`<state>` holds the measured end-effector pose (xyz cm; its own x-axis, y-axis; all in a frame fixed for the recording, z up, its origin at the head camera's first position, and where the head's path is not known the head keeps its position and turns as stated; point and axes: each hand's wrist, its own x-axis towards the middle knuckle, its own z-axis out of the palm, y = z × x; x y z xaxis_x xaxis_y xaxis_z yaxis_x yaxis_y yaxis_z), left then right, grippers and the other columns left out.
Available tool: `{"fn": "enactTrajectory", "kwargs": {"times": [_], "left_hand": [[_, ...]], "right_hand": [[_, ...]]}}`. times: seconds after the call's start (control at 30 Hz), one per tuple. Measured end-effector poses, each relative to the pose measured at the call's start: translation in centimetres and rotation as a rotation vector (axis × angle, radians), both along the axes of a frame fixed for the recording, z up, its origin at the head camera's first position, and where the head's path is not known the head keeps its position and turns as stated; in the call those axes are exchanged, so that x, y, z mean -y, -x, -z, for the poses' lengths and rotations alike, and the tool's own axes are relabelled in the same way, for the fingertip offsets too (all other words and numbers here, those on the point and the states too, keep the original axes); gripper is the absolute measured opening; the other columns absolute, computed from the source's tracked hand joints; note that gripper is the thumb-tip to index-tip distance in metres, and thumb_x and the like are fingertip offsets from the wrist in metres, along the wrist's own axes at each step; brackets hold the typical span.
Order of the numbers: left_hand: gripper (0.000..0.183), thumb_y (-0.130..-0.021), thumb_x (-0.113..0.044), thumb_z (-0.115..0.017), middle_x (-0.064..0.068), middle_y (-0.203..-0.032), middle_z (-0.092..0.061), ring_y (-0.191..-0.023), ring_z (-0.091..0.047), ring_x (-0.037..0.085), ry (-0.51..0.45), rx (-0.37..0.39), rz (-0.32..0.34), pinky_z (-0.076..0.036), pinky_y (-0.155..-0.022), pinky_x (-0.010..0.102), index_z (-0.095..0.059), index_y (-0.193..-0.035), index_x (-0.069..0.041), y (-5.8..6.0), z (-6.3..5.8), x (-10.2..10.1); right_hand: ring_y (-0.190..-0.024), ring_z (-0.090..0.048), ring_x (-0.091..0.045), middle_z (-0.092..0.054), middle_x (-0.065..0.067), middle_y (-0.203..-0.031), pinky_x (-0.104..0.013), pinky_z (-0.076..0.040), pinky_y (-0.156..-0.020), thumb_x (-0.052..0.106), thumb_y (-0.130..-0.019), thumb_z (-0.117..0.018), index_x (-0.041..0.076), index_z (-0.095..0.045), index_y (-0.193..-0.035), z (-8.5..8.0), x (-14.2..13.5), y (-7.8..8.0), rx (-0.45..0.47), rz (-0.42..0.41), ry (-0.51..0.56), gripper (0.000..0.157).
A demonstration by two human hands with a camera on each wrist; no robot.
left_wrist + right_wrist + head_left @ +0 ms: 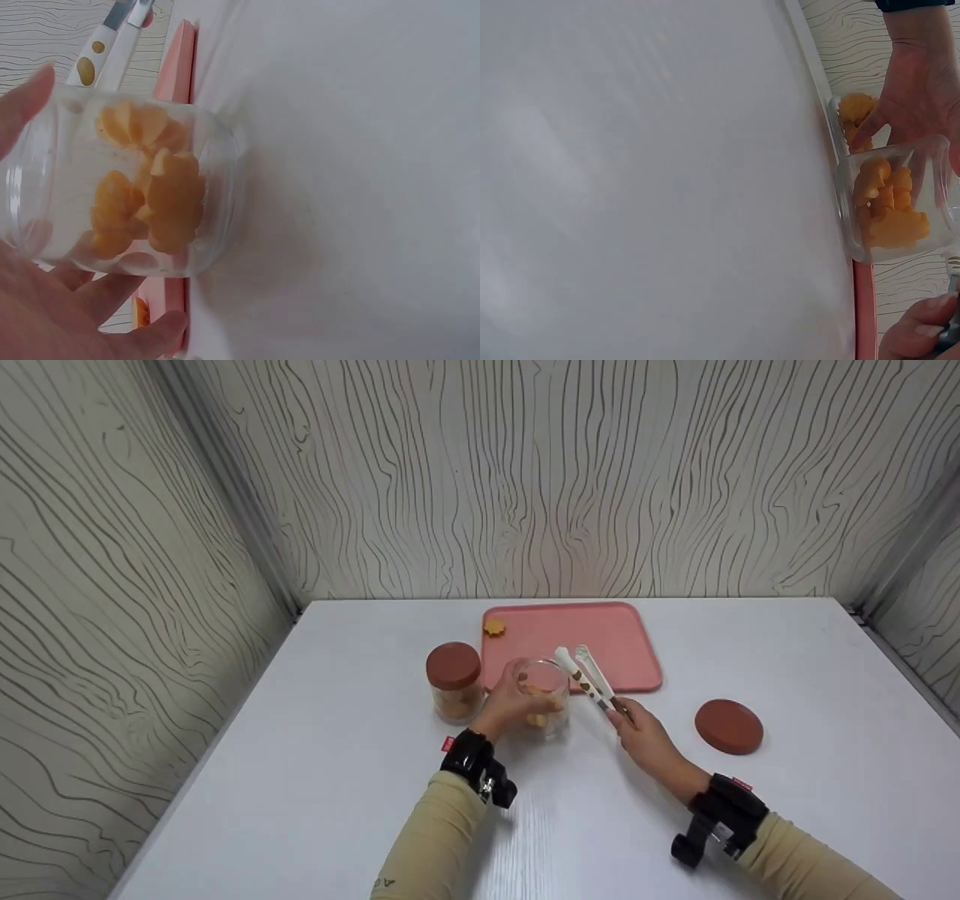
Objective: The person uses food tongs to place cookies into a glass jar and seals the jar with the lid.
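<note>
My left hand [508, 706] grips a clear open jar [553, 720], thumb and fingers around its sides. Inside lie several orange-yellow, scallop-edged cookies [176, 202], heaped near the bottom. The jar stands upright by the front edge of a pink tray [592, 634]. Just to its right, my right hand [651, 741] holds white tongs [598, 672] with brown spots. Their two tips are a little apart, pointing away from me beside the jar's rim. One scalloped cookie [494, 628] lies in the tray's far left corner.
Left of the held jar stands a second jar [457, 703] of cookies, closed with a reddish-brown lid [453, 664]. A loose lid [729, 726] of the same colour lies on the white table [315, 780] at right. Wood-patterned panels [525, 480] rise behind the table.
</note>
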<state>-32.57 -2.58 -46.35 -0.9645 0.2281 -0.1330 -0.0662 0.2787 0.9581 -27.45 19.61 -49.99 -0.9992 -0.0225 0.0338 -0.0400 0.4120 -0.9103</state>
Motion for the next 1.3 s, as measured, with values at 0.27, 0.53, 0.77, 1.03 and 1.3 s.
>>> {"fn": "enactTrajectory", "kwargs": {"times": [0.27,0.53,0.77,1.03,1.3], "left_hand": [[0.092,-0.071,-0.028,-0.087,0.013,-0.146,-0.041,-0.132,-0.039,0.029,-0.005,0.015,-0.010,-0.031,-0.109,0.050,-0.034,-0.145,-0.019,0.1,-0.2,0.1],[0.092,-0.070,-0.027,-0.086,0.013,-0.147,-0.039,-0.133,-0.038,0.030,-0.012,0.027,-0.022,-0.031,-0.109,0.051,-0.033,-0.145,-0.020,0.4,-0.2,0.3],[0.092,-0.071,-0.032,-0.086,0.012,-0.148,-0.038,-0.133,-0.038,0.027,-0.031,0.052,-0.027,-0.031,-0.110,0.050,-0.033,-0.144,-0.021,0.4,-0.2,0.2],[0.092,-0.069,-0.032,-0.088,0.013,-0.146,-0.042,-0.131,-0.040,0.028,-0.018,0.027,-0.026,-0.031,-0.109,0.053,-0.035,-0.144,-0.019,0.5,0.0,0.0],[0.088,-0.070,-0.029,-0.087,0.013,-0.146,-0.042,-0.132,-0.039,0.027,-0.043,0.009,-0.023,-0.033,-0.108,0.051,-0.037,-0.142,-0.018,0.6,0.0,0.3]], "right_hand": [[-0.060,-0.038,-0.010,-0.042,0.000,-0.071,-0.021,-0.033,-0.051,0.011,-0.102,-0.047,-0.007,-0.049,-0.123,0.0,0.0,0.3,0.012,0.017,-0.018,0.028],[-0.092,-0.056,-0.031,-0.060,-0.025,-0.107,-0.034,-0.049,-0.076,0.011,-0.101,-0.050,-0.012,-0.048,-0.128,-0.6,0.7,1.5,-0.064,-0.004,-0.121,0.035],[-0.133,-0.035,-0.045,-0.037,-0.036,-0.142,-0.051,-0.035,-0.107,0.012,-0.103,-0.045,-0.019,-0.034,-0.138,-1.6,1.1,3.2,-0.024,-0.047,-0.109,0.047],[-0.130,-0.040,-0.042,-0.037,-0.034,-0.143,-0.044,-0.043,-0.101,0.007,-0.102,-0.046,-0.016,-0.033,-0.138,-1.9,2.2,4.4,-0.035,-0.028,-0.098,0.045],[-0.101,-0.053,-0.028,-0.051,-0.032,-0.127,-0.021,-0.046,-0.071,0.005,-0.099,-0.049,-0.012,-0.040,-0.131,-1.5,2.7,4.9,-0.045,-0.007,-0.077,0.037]]}}
